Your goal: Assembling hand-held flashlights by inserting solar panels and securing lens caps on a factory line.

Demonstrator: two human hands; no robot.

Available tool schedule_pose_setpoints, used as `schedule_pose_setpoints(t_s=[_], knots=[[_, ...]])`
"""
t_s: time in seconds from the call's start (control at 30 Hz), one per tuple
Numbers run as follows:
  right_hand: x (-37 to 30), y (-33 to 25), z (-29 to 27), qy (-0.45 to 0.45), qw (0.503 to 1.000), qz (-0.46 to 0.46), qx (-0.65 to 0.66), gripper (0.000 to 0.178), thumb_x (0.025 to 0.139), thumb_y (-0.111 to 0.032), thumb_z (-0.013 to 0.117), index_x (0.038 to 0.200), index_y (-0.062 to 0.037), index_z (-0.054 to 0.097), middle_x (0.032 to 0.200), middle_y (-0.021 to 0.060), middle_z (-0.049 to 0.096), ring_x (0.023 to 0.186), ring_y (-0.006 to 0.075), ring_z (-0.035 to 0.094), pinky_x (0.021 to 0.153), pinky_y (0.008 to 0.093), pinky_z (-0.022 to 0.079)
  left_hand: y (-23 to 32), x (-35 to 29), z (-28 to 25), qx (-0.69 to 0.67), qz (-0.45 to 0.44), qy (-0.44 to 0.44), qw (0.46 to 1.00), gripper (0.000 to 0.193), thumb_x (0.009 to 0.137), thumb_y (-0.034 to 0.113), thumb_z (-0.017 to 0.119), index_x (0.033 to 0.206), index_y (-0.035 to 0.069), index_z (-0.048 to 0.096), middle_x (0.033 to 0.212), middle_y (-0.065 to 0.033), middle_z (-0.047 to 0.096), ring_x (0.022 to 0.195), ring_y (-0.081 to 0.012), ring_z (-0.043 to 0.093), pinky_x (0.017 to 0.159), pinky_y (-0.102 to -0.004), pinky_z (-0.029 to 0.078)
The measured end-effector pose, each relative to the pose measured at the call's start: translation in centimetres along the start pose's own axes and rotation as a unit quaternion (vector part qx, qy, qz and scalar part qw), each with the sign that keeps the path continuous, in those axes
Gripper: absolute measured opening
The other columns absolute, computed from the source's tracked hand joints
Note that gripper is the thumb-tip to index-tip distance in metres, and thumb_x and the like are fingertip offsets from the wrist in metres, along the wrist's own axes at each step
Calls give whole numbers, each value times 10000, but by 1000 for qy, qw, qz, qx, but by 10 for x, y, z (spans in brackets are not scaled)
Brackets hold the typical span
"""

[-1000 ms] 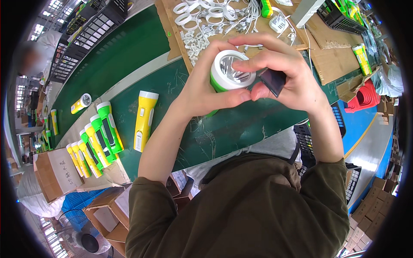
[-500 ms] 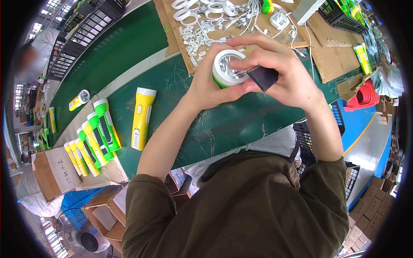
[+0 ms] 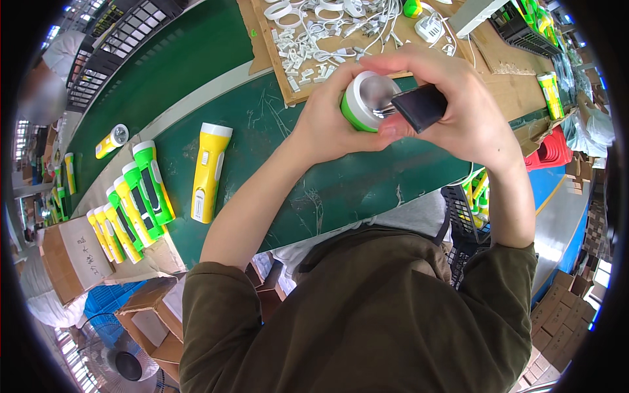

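Over the green bench (image 3: 357, 177), my left hand (image 3: 327, 121) wraps a torch (image 3: 356, 118) lens-up while my right hand (image 3: 468, 105) pinches a dark piece (image 3: 421, 108) beside the lens (image 3: 377, 93). The torch looks light and stiff, its plastic probably slick, its lens prone to scratches; the rim (image 3: 354, 98) should offer the surest grip.

From the held green-and-white flashlight (image 3: 356, 108), bare green tabletop (image 3: 368, 178) opens at 6 o'clock between both forearms (image 3: 259, 190), and again past the left grip (image 3: 324, 118) at 9. Obstacles: a flat black piece (image 3: 421, 107) at 3, a yellow plastic flashlight (image 3: 211, 171) at 8, a wood-rimmed tray (image 3: 287, 96) of white cables (image 3: 386, 29) at 11.
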State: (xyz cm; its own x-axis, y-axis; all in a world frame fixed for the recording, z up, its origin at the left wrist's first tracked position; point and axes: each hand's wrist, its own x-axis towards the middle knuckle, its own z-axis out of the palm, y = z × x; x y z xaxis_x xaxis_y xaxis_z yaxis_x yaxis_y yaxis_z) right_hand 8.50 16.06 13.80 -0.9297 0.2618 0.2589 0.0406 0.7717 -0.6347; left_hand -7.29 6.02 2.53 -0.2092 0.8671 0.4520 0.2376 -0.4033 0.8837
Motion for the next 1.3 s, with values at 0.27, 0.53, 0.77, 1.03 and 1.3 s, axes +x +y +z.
schedule_pose_setpoints(t_s=[0.27,0.53,0.77,1.03,1.3], knots=[[11,3,-8,-56,991,-109,-53,543,681,-41,795,1196,-42,623,1115,110,637,956,273,625,787,349,483,11,2,-3,-80,-100,-53,990,700,610,254,880,1201,60,559,1005,-67,684,919,-156,656,834,-310,510],[20,-10,-21,-139,977,-105,-123,526,659,-43,766,1167,-16,632,1131,153,637,1020,357,621,849,399,494,11,3,-1,-28,-78,-52,995,707,629,287,874,1208,36,556,1046,-71,672,958,-161,640,848,-313,503],[16,-3,-18,-141,976,-144,-81,513,657,-10,759,1157,-37,647,1201,139,633,1057,340,634,877,392,513,3,-1,-17,-164,-44,-137,976,631,710,276,803,1225,25,537,1087,-88,639,1006,-169,605,888,-313,472],[-10,1,-7,-7,982,-113,-153,416,651,-91,783,1055,-129,691,1235,61,616,862,287,670,705,356,551,3,2,-14,-103,4,-82,991,629,693,249,824,1196,44,507,1058,-73,591,994,-167,582,857,-309,458],[-8,5,0,2,985,-117,-127,338,697,-128,800,1016,-108,691,1171,63,634,840,288,668,695,363,543,3,-1,-5,-119,29,-31,992,741,636,194,878,1195,69,408,1033,-93,602,961,-183,619,809,-313,485]])
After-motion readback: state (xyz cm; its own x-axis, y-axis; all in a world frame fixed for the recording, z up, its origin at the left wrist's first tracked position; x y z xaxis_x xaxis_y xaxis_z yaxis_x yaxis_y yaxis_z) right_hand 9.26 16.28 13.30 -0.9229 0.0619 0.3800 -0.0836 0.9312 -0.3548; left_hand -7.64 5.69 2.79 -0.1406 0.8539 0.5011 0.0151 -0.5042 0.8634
